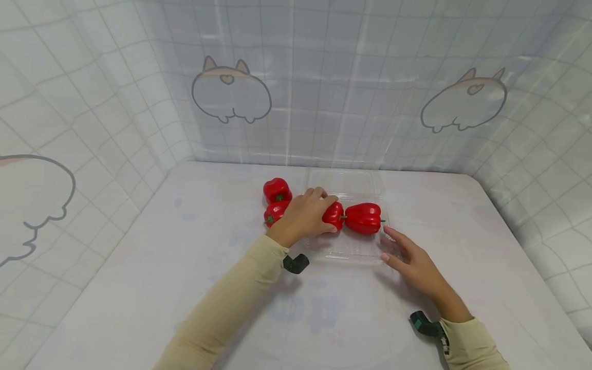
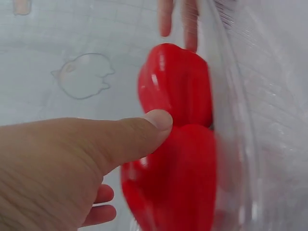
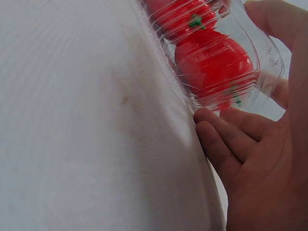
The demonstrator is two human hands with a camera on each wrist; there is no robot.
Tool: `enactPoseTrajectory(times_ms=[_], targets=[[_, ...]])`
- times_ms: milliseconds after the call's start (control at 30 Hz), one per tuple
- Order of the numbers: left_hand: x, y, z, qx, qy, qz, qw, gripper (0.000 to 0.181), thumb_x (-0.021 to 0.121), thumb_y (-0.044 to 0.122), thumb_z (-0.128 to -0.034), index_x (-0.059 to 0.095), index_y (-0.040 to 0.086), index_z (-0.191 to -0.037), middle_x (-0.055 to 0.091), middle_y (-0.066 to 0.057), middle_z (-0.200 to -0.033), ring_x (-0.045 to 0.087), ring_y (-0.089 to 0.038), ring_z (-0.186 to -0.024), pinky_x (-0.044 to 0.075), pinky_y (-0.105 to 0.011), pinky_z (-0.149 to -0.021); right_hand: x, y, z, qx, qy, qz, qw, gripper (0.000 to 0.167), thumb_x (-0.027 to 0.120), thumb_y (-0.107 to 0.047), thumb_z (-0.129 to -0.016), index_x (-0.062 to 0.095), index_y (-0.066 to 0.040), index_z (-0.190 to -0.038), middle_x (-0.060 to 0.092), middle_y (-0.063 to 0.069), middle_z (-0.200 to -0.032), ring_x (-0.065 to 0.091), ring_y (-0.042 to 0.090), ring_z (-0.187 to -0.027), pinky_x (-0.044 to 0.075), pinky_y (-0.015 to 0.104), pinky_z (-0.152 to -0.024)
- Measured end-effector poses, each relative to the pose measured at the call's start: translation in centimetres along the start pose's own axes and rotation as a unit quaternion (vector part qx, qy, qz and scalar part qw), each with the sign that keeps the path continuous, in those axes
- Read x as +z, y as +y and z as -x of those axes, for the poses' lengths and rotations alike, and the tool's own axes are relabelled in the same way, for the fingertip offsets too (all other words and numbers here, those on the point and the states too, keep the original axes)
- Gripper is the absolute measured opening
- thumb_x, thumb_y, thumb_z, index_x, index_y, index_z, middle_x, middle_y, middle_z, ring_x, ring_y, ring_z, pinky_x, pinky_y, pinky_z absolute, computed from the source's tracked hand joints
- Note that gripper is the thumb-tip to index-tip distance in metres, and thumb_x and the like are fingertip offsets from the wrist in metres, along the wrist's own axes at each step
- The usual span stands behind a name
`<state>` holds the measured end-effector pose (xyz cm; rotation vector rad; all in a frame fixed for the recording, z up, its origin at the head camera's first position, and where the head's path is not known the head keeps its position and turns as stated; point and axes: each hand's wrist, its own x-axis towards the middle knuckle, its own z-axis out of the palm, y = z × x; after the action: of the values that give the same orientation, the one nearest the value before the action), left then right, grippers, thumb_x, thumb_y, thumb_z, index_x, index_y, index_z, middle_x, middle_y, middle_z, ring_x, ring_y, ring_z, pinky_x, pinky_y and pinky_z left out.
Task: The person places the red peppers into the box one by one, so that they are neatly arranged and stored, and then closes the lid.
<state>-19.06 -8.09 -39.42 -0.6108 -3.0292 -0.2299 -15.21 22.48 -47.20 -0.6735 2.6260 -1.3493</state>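
A clear plastic container [image 1: 347,249] lies with its lid folded back, two red peppers inside. My left hand [image 1: 302,216] grips the left one [image 1: 334,217], its thumb on the near side; in the left wrist view the thumb of the hand [image 2: 86,144] lies on a red pepper [image 2: 178,178]. The other pepper [image 1: 363,218] lies to its right, stem pointing right. My right hand [image 1: 416,264] is at the container's right side, fingers apart; in the right wrist view the hand [image 3: 260,154] is against the clear wall, beside a pepper [image 3: 211,62].
Two more red peppers stand left of the container, one at the back [image 1: 277,191] and one nearer [image 1: 275,211], partly behind my left hand. The clear lid [image 1: 344,181] lies toward the back wall. Tiled-pattern sheets [image 1: 347,103] surround the white table [image 1: 185,267].
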Motion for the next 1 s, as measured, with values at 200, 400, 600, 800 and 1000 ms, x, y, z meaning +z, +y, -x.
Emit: enactPoseTrajectory(times_ms=[200,400,600,800,1000], targets=[[-1.0,-1.2,2.0,-0.012,0.068,0.02,0.9974,0.065,0.08,0.045,-0.0827,0.058,0.022,-0.14,0.057,-0.003,-0.129,0.054,-0.02,-0.116,0.056,-0.037,-0.089,0.0,-0.1,0.0,0.001,0.002,0.005,1.0,0.07,0.067,-0.031,-0.096,0.034,-0.02,-0.157,0.043,0.013,-0.154,0.041,0.036,-0.141,0.035,0.06,-0.107],[-1.7,-4.1,3.8,-0.025,0.151,0.045,0.9871,0.048,0.075,0.035,-0.0881,0.066,0.017,-0.131,0.064,-0.006,-0.122,0.06,-0.022,-0.109,0.058,-0.039,-0.082,0.0,-0.2,0.0,0.004,0.0,-0.001,1.0,0.07,0.067,-0.031,-0.096,0.033,-0.022,-0.157,0.043,0.013,-0.154,0.043,0.036,-0.139,0.037,0.06,-0.106],[-2.5,-7.7,4.7,-0.057,0.178,0.097,0.9776,0.039,0.073,0.025,-0.092,0.067,0.013,-0.129,0.063,-0.008,-0.121,0.061,-0.025,-0.108,0.059,-0.045,-0.081,0.1,-0.3,-0.1,0.013,-0.004,-0.004,0.9999,0.071,0.067,-0.033,-0.096,0.033,-0.025,-0.157,0.044,0.013,-0.154,0.042,0.036,-0.14,0.038,0.06,-0.104],[-2.7,-9.8,5.4,-0.08,0.167,0.108,0.9768,0.039,0.072,0.017,-0.0925,0.066,0.011,-0.13,0.064,-0.011,-0.122,0.061,-0.029,-0.11,0.058,-0.048,-0.082,0.1,-0.4,0.0,0.013,-0.003,-0.003,0.9999,0.071,0.067,-0.033,-0.096,0.033,-0.024,-0.157,0.045,0.013,-0.153,0.043,0.036,-0.139,0.039,0.061,-0.103],[-2.2,-11.3,5.5,-0.098,0.141,0.104,0.9797,0.039,0.07,0.013,-0.0937,0.064,0.012,-0.133,0.062,-0.01,-0.125,0.059,-0.029,-0.112,0.057,-0.047,-0.085,0.1,-0.4,0.0,0.016,-0.003,-0.008,0.9998,0.07,0.066,-0.032,-0.097,0.033,-0.023,-0.157,0.045,0.014,-0.153,0.042,0.036,-0.139,0.037,0.061,-0.105]])
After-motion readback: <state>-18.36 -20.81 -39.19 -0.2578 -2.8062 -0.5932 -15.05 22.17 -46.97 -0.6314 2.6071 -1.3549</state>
